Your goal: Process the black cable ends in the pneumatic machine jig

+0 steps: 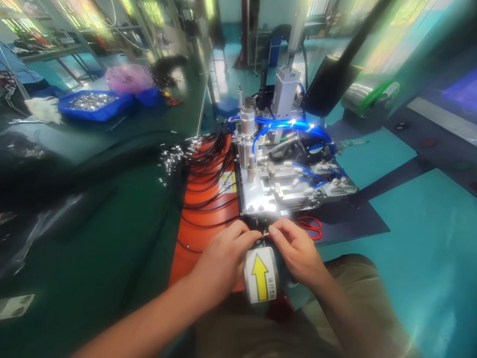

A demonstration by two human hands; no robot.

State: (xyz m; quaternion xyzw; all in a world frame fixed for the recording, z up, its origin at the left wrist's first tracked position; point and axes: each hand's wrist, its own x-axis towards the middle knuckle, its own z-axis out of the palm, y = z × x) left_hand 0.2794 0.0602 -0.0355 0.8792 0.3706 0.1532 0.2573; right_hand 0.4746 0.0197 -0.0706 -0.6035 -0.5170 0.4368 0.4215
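My left hand (231,248) is closed, thumb and index finger pinching a small thin piece (265,234) at the front edge of a metal machine (261,194). From the other side, my right hand (296,248) pinches at the same piece, fingertips close to those of the left. What exactly the piece is cannot be made out. Just below the hands is a white label (261,276) with a yellow arrow pointing away from me. Black cables (212,201) with shiny metal ends lie over an orange surface (192,233) left of the machine.
Red-handled scissors (313,227) lie right of my right hand. Blue hoses (286,123) arch over the machine. Farther left are a blue tray (97,112) of small metal parts, a pink bag (128,78) and a person's gloved hand (44,109). A green-rimmed spool (368,97) stands at the back right.
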